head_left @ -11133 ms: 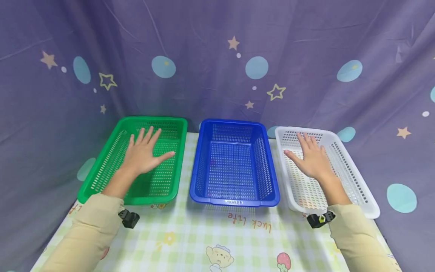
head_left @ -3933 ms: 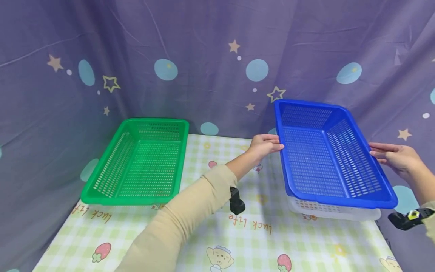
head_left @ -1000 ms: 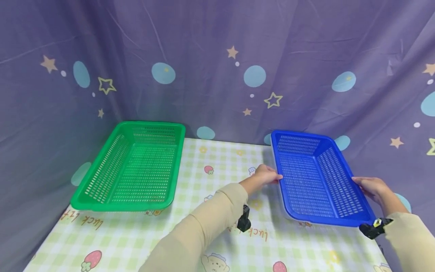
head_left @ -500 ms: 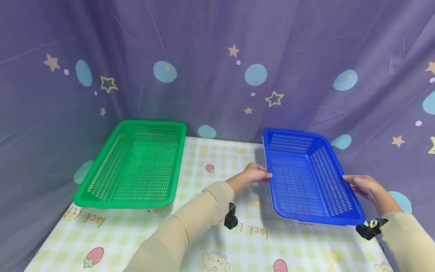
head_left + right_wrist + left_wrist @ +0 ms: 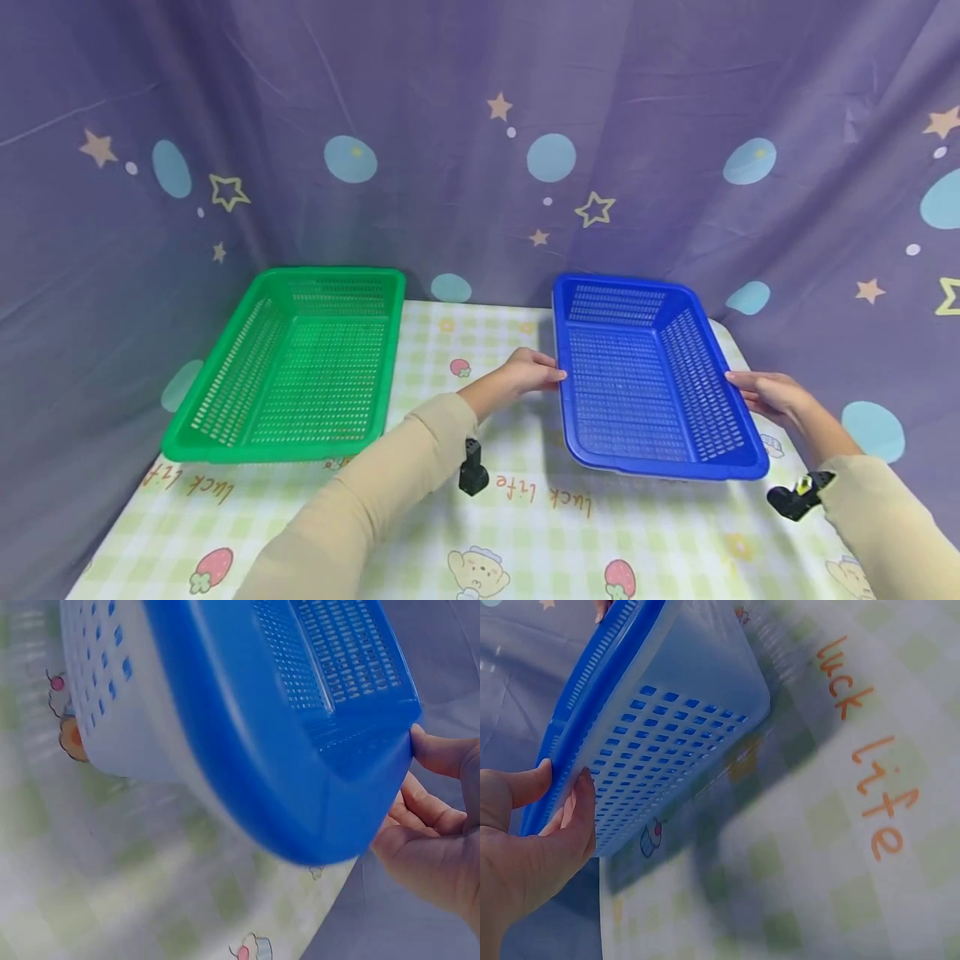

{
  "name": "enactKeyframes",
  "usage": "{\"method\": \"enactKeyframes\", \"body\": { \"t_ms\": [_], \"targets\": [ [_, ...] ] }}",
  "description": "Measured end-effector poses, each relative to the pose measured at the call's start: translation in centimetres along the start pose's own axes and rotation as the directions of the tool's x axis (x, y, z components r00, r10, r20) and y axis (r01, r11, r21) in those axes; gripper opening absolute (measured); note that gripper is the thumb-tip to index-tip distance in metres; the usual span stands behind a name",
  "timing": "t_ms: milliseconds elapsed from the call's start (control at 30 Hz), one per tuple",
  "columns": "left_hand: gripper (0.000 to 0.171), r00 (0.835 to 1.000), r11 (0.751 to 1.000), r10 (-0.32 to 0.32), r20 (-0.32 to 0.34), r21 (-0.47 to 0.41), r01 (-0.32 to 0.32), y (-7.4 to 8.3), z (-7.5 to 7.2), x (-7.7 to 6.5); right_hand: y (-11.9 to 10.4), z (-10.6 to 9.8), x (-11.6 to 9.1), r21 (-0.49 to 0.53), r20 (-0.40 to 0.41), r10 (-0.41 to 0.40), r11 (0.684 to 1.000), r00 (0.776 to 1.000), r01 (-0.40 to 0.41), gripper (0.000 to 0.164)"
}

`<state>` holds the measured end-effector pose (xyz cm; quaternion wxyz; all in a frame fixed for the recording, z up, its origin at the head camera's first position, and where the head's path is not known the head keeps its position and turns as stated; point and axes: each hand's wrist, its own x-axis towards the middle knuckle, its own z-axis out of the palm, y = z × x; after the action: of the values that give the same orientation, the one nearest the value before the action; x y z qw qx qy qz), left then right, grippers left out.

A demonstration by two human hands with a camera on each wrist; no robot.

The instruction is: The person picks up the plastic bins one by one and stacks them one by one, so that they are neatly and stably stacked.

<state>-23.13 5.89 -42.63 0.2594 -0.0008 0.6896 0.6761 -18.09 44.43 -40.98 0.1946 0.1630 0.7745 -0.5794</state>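
A blue plastic basket (image 5: 667, 468) sits nested inside a white basket (image 5: 705, 667), right of the table's middle. Both baskets have perforated walls. The left hand (image 5: 525, 372) pinches the stack's left rim; in the left wrist view its thumb is on the blue edge and its fingers are beneath, against the white basket. On the opposite side, the right hand (image 5: 776, 398) grips the right rim between thumb and fingers, as the right wrist view also shows. From above, the blue basket hides nearly all of the white one. A shadow falls under the stack; whether it touches the table I cannot tell.
A green perforated basket (image 5: 277, 452) stands at the table's left. Patterned gingham cloth covers the table (image 5: 390, 542), and a purple curtain (image 5: 450, 100) hangs close behind and along both sides. Black wrist cameras are strapped to both sleeves.
Earlier the blue basket stood in the middle, then was held over the white one and lowered into it. Over the last second both hands have moved the nested pair leftward. The green basket stays put.
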Motion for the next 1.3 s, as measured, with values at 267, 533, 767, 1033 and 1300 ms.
{"method": "enactKeyframes", "body": {
  "t_ms": [267,533,767,1033,1300],
  "targets": [
    [0.035,1.0,0.998,0.003,0.021,0.057,-0.004,0.1,-2.6,-0.5,-0.6,2.1,0.5,0.099,0.058,-0.075,0.993,0.996,0.069,0.018],
    [0.037,1.0,0.997,-0.004,0.021,0.071,0.003,0.0,-4.6,-1.5,-0.5,3.7,0.6,0.22,0.105,-0.1,0.973,0.989,0.075,0.023],
    [0.038,1.0,0.998,-0.012,0.022,0.054,0.011,-0.3,-5.9,-2.5,-0.9,5.2,0.6,0.17,0.089,-0.089,0.983,0.992,0.073,0.013],
    [0.04,1.0,0.998,0.012,0.023,0.057,-0.013,-0.7,-7.8,-3.1,-1.6,7.0,0.5,0.184,0.093,-0.085,0.981,0.992,0.067,0.011],
    [0.04,0.999,0.998,0.025,0.037,0.055,-0.027,-0.8,-9.4,-3.9,-2.0,8.3,0.5,0.203,0.095,-0.088,0.977,0.992,0.067,0.015]
  ]
}}
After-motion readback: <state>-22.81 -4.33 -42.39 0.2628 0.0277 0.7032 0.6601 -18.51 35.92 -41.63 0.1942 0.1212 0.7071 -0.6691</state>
